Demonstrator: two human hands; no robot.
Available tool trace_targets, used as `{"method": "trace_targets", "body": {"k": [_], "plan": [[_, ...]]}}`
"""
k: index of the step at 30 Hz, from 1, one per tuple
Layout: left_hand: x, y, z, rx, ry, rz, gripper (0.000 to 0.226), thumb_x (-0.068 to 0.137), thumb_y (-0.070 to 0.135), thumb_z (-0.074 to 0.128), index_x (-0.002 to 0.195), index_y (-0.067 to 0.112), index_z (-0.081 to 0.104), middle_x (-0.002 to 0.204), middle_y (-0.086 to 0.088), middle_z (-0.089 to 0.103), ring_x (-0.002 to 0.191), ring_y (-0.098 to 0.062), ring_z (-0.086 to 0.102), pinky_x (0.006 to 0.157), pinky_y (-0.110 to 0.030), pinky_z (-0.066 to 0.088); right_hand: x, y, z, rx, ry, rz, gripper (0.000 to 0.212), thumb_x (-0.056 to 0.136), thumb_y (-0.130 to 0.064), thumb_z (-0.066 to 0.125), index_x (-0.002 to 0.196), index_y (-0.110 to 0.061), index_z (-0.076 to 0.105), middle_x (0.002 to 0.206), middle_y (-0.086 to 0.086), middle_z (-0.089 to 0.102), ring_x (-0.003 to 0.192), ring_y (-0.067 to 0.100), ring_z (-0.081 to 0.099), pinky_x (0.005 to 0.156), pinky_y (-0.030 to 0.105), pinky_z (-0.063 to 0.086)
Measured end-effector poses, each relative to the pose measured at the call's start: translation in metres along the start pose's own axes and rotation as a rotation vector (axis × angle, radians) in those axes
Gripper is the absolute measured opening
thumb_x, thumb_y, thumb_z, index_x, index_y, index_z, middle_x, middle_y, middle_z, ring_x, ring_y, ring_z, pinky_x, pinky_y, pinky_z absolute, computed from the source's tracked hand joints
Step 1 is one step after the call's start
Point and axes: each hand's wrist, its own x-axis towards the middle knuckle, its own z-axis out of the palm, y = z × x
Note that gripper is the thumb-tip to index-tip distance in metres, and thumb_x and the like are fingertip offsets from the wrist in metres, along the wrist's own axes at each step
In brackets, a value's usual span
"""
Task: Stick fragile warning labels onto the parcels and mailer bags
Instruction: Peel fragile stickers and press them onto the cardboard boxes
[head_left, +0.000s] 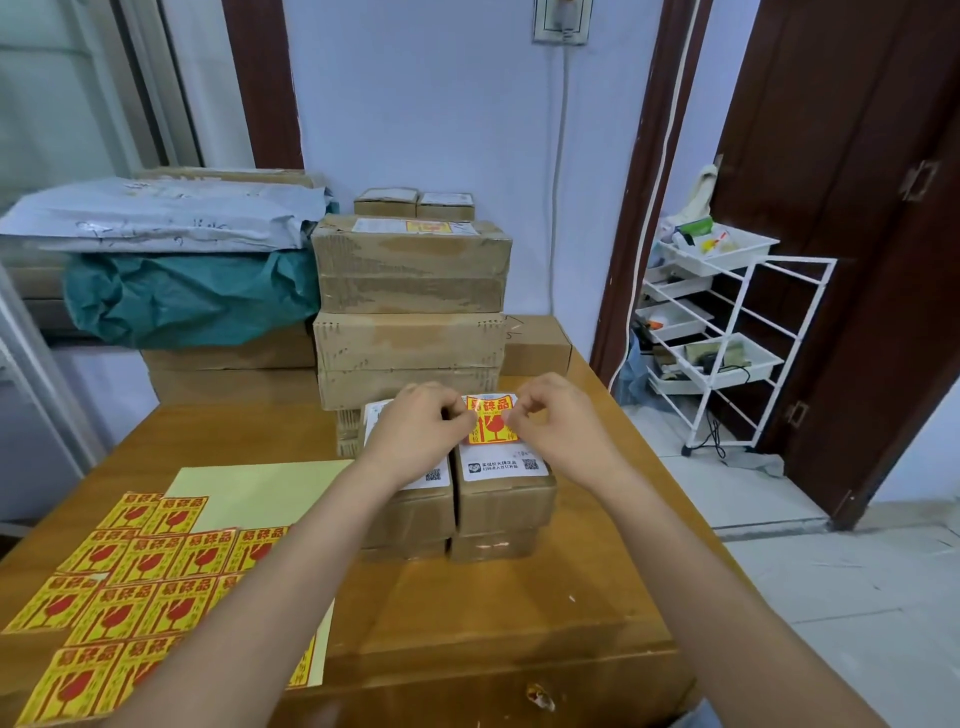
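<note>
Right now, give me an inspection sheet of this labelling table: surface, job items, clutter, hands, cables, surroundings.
Surface: wooden table, chipped at its front edge.
Job's things: fragile label held over the right small parcel; left small parcel beside it; label sheets at front left; mailer bags on stacked cartons.
Clutter: nothing seen.
Grippers: left hand and right hand pinch the label's edges.
Cables: white cable hangs from a wall socket.
Surroundings: white rack, dark door.

Two bare forearms, no sleeves in view. Left hand and right hand: no rings, watch or gloves.
</note>
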Motion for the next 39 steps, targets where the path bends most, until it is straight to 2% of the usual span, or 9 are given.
{"method": "trace_targets", "body": {"k": [4, 12, 16, 19, 21, 23, 26, 31, 39], "plan": [[0.001, -0.002, 0.002, 0.024, -0.015, 0.008, 0.029, 0.087, 0.028, 0.063, 0.068, 0.007, 0.066, 0.081, 0.000, 0.059, 0.088, -0.017, 0.051, 0.077, -0.035, 0.043, 0.000, 0.005, 0.004, 0.006, -0.010, 0.021, 0.024, 0.087, -0.019, 0.067, 0.066, -0.016, 0.056, 0.096, 0.000, 0.057, 0.090, 0.010, 0.052, 0.071, 0.006, 0.033], [-0.001, -0.003, 0.003, 0.064, -0.005, 0.012, 0.025, 0.086, 0.027, 0.066, 0.072, 0.006, 0.061, 0.083, 0.001, 0.058, 0.090, -0.015, 0.047, 0.076, -0.032, 0.039, 0.001, 0.007, 0.009, 0.004, -0.017, 0.027, 0.023, 0.086, -0.022, 0.068, 0.067, -0.020, 0.054, 0.098, -0.001, 0.057, 0.091, 0.011, 0.053, 0.078, 0.019, 0.034], [-0.002, -0.002, 0.003, 0.060, -0.007, 0.003, 0.023, 0.086, 0.025, 0.066, 0.072, 0.008, 0.060, 0.089, -0.001, 0.060, 0.093, -0.015, 0.045, 0.073, -0.028, 0.033, 0.000, 0.009, 0.013, 0.017, -0.013, 0.015, 0.024, 0.086, -0.021, 0.068, 0.068, -0.021, 0.053, 0.093, -0.003, 0.053, 0.086, 0.010, 0.052, 0.077, 0.018, 0.037], [-0.003, -0.001, 0.003, 0.076, -0.001, 0.014, 0.012, 0.086, 0.020, 0.064, 0.079, 0.012, 0.058, 0.090, 0.000, 0.060, 0.094, -0.016, 0.045, 0.073, -0.030, 0.036, 0.000, 0.009, 0.014, 0.032, 0.006, 0.037, 0.016, 0.086, -0.021, 0.068, 0.090, -0.015, 0.054, 0.099, -0.001, 0.054, 0.085, 0.008, 0.052, 0.066, 0.012, 0.039], [-0.004, -0.002, 0.003, 0.071, 0.022, 0.021, 0.005, 0.088, 0.014, 0.059, 0.088, 0.014, 0.054, 0.092, 0.000, 0.060, 0.095, -0.018, 0.049, 0.074, -0.034, 0.042, -0.002, 0.009, 0.012, 0.120, 0.006, 0.084, 0.036, 0.088, -0.019, 0.066, 0.118, -0.014, 0.046, 0.105, -0.003, 0.054, 0.083, 0.003, 0.053, 0.060, 0.012, 0.044], [-0.005, -0.002, 0.003, 0.037, 0.045, 0.018, 0.007, 0.090, 0.011, 0.054, 0.094, 0.014, 0.049, 0.095, -0.001, 0.061, 0.093, -0.020, 0.055, 0.078, -0.040, 0.048, -0.002, 0.009, 0.011, 0.162, 0.026, 0.106, 0.042, 0.092, -0.017, 0.061, 0.129, -0.013, 0.042, 0.109, -0.003, 0.055, 0.085, 0.003, 0.054, 0.060, 0.009, 0.044], [-0.006, -0.002, 0.003, 0.031, 0.047, 0.026, 0.009, 0.092, 0.015, 0.052, 0.099, 0.015, 0.047, 0.097, 0.000, 0.062, 0.093, -0.020, 0.057, 0.077, -0.042, 0.049, -0.001, 0.010, 0.012, 0.163, 0.062, 0.115, 0.032, 0.093, -0.019, 0.059, 0.123, -0.012, 0.049, 0.112, -0.002, 0.058, 0.094, 0.008, 0.055, 0.064, 0.007, 0.042], [-0.005, -0.003, 0.005, 0.074, 0.039, 0.034, 0.017, 0.092, 0.026, 0.056, 0.104, 0.017, 0.049, 0.102, 0.003, 0.061, 0.100, -0.015, 0.052, 0.080, -0.035, 0.047, 0.000, 0.013, 0.013, 0.123, 0.079, 0.086, 0.017, 0.093, -0.012, 0.056, 0.110, -0.013, 0.059, 0.110, -0.001, 0.059, 0.085, 0.002, 0.053, 0.064, 0.007, 0.041], [-0.007, -0.001, 0.007, 0.259, -0.005, 0.129, 0.036, 0.093, 0.042, 0.053, 0.124, 0.025, 0.055, 0.115, 0.004, 0.056, 0.114, -0.017, 0.042, 0.091, -0.034, 0.039, -0.004, 0.015, 0.015, 0.098, 0.013, -0.054, 0.021, 0.092, -0.012, 0.059, 0.109, -0.018, 0.069, 0.108, -0.007, 0.054, 0.099, 0.000, 0.048, 0.081, -0.002, 0.030]]}}
